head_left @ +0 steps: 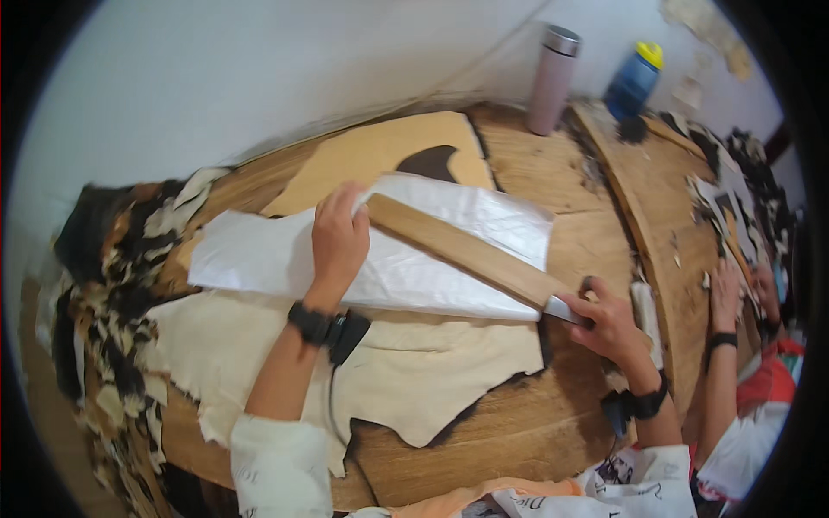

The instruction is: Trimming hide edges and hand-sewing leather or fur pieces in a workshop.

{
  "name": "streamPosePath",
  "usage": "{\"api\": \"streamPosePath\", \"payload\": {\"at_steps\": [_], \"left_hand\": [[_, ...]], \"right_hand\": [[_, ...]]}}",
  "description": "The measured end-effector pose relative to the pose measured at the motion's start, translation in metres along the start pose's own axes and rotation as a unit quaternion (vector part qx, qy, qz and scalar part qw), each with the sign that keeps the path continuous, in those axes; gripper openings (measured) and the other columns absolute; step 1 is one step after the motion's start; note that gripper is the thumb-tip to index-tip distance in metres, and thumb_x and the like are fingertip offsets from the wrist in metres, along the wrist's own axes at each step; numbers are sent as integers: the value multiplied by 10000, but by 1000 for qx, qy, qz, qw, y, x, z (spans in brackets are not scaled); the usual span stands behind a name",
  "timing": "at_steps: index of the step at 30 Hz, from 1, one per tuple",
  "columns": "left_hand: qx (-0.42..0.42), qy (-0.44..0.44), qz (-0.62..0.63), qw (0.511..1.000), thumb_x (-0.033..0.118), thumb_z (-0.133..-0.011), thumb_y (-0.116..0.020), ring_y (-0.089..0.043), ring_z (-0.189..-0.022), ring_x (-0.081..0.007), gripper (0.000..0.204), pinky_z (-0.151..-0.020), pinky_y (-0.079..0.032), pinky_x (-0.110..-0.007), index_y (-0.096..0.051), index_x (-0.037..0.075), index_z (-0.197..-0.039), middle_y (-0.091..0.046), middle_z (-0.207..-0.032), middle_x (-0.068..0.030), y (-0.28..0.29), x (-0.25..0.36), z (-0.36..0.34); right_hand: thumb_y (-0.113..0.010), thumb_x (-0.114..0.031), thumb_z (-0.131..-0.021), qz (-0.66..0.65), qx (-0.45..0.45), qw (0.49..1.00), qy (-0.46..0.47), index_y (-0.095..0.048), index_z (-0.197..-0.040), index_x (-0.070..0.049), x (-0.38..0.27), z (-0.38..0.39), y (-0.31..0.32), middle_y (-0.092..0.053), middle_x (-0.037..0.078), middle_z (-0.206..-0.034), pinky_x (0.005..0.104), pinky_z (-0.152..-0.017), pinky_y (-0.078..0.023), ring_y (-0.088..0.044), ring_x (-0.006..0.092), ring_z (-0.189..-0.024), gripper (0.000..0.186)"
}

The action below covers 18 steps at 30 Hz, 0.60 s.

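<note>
My left hand is closed at the upper edge of a shiny white sheet, its fingertips beside the far end of a flat wooden slat. The slat lies slantwise over the sheet. At its near right end my right hand is closed round a small tool with a silver face, which meets the slat's end; most of the tool is hidden by my fingers. A cream hide with ragged edges lies under and in front of the sheet. Behind the sheet is a tan piece with a dark patch.
Black and cream fur scraps are heaped on the left. A pink flask and a blue bottle with yellow cap stand at the back right. A raised wooden edge crosses the table. Another person's hand works at far right.
</note>
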<state>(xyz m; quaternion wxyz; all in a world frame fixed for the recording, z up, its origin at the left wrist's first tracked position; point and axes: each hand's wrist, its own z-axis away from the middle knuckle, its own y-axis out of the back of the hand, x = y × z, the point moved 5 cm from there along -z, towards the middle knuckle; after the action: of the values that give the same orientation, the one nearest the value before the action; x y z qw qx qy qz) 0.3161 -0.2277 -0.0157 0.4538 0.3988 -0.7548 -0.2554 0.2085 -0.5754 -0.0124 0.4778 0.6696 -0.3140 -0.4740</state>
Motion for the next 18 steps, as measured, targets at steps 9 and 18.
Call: {"api": "streamPosePath", "payload": {"at_steps": [9, 18], "left_hand": [[-365, -128, -80, 919, 351, -904, -436, -109, -1350, -346, 420, -979, -114, -676, -440, 239, -1309, -169, -1478, -67, -57, 108, 79], [-351, -127, -66, 925, 354, -886, -482, -117, -1349, -339, 422, -969, -156, -681, -457, 248, -1294, -225, -1459, -48, -57, 100, 78]], "right_hand": [[-689, -188, -645, 1, 28, 999, 21, -640, -1069, -257, 4, 13, -11, -540, 66, -931, 358, -578, -493, -582, 264, -620, 432], [-621, -200, -794, -210, 147, 938, -235, -610, -885, -30, 57, 40, 3, -497, 20, -579, 255, -480, -371, -449, 61, -544, 193]]}}
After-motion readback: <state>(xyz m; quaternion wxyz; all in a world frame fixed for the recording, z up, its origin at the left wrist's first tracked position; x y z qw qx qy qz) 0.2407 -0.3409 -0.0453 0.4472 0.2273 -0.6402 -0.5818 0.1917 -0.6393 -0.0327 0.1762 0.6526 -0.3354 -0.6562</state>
